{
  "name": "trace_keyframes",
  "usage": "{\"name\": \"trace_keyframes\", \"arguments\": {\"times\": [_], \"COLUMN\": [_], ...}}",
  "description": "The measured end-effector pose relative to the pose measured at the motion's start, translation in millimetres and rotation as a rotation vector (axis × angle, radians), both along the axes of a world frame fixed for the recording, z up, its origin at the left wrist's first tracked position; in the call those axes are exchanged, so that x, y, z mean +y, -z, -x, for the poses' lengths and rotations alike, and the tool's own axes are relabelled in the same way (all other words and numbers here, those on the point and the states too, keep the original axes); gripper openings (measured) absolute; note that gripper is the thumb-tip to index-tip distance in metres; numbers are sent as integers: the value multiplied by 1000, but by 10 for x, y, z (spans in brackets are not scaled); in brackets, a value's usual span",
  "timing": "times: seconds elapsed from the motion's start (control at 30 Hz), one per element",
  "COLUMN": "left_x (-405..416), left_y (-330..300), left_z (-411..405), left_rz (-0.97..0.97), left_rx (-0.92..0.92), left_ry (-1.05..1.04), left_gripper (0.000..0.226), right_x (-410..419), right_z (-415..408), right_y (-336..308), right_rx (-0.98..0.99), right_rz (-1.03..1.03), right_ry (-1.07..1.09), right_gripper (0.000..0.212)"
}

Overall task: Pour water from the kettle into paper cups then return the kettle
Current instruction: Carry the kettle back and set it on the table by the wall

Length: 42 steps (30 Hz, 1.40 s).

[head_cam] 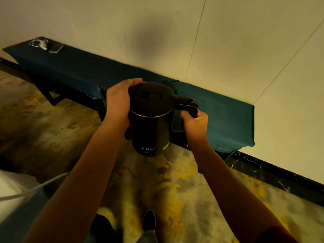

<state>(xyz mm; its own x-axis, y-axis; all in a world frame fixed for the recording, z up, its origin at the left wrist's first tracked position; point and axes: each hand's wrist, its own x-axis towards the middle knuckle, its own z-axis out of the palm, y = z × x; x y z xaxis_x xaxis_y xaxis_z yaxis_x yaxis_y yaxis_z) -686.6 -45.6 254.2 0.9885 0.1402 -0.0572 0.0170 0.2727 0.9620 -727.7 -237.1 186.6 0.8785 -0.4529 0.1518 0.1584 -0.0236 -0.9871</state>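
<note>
A black electric kettle [150, 123] with a closed lid and a thin metal band hangs upright in the air, in front of a long table under a dark teal cloth [222, 120]. My left hand [118, 102] wraps the kettle's left side near the lid. My right hand [194, 123] grips its black handle from below on the right. No paper cups are in view.
The table runs along a pale wall from far left to right. At its far left end lie a phone [56, 48] and a coiled white cable [37, 42]. Below is patterned yellow-grey floor, my shoes [149, 221], and a white cord [35, 188] at lower left.
</note>
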Motion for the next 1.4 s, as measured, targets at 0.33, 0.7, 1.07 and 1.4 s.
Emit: {"name": "trace_keyframes", "arguments": {"times": [0.33, 0.7, 1.07, 1.4], "left_x": [-495, -1097, -1395, -1410], "left_y": [-181, -27, 206, 643], "left_z": [-1534, -2820, -3987, -5226], "left_rz": [-51, -71, -101, -74], "left_rx": [2, 23, -10, -66], "left_ry": [76, 89, 116, 246], "left_gripper": [27, 29, 30, 20], "right_x": [-397, -1040, -1354, -1205], "right_z": [-1262, -2570, -3633, -4668], "right_y": [-133, 84, 285, 675], "right_rx": [76, 53, 76, 197], "right_rz": [-43, -43, 14, -57], "right_ry": [142, 110, 136, 335], "right_gripper": [24, 46, 33, 31]}}
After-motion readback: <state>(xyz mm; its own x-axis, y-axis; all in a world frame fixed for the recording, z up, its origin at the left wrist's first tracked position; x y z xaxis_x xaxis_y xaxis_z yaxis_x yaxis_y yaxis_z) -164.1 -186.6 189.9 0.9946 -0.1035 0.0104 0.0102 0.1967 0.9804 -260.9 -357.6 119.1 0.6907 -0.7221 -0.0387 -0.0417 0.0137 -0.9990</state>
